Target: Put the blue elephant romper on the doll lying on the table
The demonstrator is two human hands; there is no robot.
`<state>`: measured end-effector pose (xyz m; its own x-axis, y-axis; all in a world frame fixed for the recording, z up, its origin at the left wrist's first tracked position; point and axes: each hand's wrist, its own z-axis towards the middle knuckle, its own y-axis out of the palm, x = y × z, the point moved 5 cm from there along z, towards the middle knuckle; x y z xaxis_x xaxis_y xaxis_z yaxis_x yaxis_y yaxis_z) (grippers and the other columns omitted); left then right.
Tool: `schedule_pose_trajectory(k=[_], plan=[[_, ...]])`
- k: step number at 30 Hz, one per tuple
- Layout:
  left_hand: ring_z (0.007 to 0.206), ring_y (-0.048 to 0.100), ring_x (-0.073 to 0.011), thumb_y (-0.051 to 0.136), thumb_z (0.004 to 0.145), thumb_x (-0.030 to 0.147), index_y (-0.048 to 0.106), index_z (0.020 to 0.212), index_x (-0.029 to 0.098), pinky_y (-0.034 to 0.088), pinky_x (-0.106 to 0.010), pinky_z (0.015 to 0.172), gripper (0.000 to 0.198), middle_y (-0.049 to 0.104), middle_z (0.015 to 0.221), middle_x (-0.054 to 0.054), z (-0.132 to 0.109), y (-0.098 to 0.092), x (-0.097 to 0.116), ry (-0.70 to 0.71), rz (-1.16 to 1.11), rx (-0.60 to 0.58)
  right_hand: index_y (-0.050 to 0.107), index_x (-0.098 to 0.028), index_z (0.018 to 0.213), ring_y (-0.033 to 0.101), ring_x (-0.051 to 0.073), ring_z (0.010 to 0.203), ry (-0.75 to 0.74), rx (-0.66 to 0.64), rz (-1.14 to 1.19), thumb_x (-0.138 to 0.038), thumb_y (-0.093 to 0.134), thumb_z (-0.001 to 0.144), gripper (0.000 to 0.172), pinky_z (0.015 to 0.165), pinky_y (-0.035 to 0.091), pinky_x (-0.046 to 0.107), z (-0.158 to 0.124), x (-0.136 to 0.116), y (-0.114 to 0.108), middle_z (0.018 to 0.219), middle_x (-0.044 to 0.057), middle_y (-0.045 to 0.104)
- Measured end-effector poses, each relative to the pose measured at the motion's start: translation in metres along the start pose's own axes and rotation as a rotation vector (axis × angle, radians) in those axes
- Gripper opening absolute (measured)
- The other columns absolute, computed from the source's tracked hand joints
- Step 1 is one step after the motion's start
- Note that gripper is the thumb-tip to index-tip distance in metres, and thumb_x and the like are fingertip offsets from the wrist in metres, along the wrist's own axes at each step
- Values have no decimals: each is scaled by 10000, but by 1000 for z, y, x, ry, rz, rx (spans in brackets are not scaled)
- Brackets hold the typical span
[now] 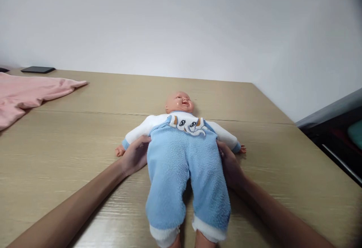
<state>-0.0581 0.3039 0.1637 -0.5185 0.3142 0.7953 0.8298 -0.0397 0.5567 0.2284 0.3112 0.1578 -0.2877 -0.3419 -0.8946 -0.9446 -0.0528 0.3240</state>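
Note:
A baby doll (180, 102) lies face up, its head away from me and its arms spread. It wears a white-sleeved top and fleecy blue overalls (169, 165) with an elephant face (187, 124) on the bib. My left hand (136, 155) grips the doll's side at the waist, thumb on the blue cloth and the other fingers partly hidden beneath. On the opposite side my right hand (229, 164) holds the waist in the same way, its fingertips tucked behind the overalls. White cuffs end the trouser legs near the bottom edge, where the doll's lower legs run out of view.
The doll lies on a wooden table (283, 157) with a seam running across it. Pink cloth (36, 91) lies at the left, with a flat dark device (38, 69) behind it. A pale wall (181, 25) rises at the back; a dark object (336, 142) stands beyond the right edge.

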Motion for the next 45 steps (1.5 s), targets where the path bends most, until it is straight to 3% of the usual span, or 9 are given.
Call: schedule_pose_trajectory(k=[4,10,17,20,23,29,35,42,45], plan=[[735,701,-229,802,778,282,732,794,199,582,-363,766,110,751,755,-27,0,0,4,11,-25,-27,661,-279,719,579,237,560,-13,53,51,-561,785,800,318,610,541,397,1,-4,-7,582,-3,649],[815,773,-269,833,865,384,782,940,209,613,-379,802,197,800,812,-44,2,1,2,24,-21,-13,811,-255,1037,778,349,860,-155,-3,-68,-622,662,893,421,831,623,474,2,-14,2,746,54,802],[960,795,-318,870,875,525,808,1037,229,624,-404,861,343,831,895,-53,2,6,-11,-18,0,27,817,-274,1135,776,370,970,-145,-77,-132,-733,627,898,550,934,605,502,1,-10,8,877,74,838],[981,762,-266,966,787,517,818,1001,226,594,-337,859,390,838,970,-27,2,6,-10,9,4,69,806,-290,988,743,365,934,-173,-19,-141,-670,684,877,414,908,601,502,2,-10,-2,818,61,798],[1067,753,-297,1021,691,534,822,989,232,582,-336,871,469,843,1000,-28,3,6,-7,37,6,68,741,-315,818,707,350,923,-233,100,-118,-541,766,822,227,910,588,489,2,-11,-14,804,37,765],[1312,694,-406,882,856,577,810,1092,222,531,-478,1120,432,848,1131,-95,4,12,2,102,55,-36,699,-308,902,673,349,1068,-327,21,-153,-490,670,915,184,958,550,467,2,-19,-9,965,48,754],[1199,716,-333,814,966,522,763,1016,213,534,-432,1092,317,809,1164,-86,3,13,10,218,71,-90,671,-283,948,550,216,808,-573,142,-523,-596,689,1021,322,789,498,350,1,-34,-13,858,-5,594],[864,585,-191,817,967,535,699,990,223,475,-288,815,335,652,906,-1,5,-5,8,288,201,33,664,-255,1079,651,228,874,-709,238,-635,-582,625,1080,330,821,570,373,6,-28,-20,924,26,692],[849,519,-168,791,992,531,674,934,218,424,-262,804,340,602,879,18,4,-9,10,338,313,111,670,-252,1175,695,254,1034,-734,279,-643,-495,622,1086,263,973,583,437,4,-24,-22,1094,68,726]])
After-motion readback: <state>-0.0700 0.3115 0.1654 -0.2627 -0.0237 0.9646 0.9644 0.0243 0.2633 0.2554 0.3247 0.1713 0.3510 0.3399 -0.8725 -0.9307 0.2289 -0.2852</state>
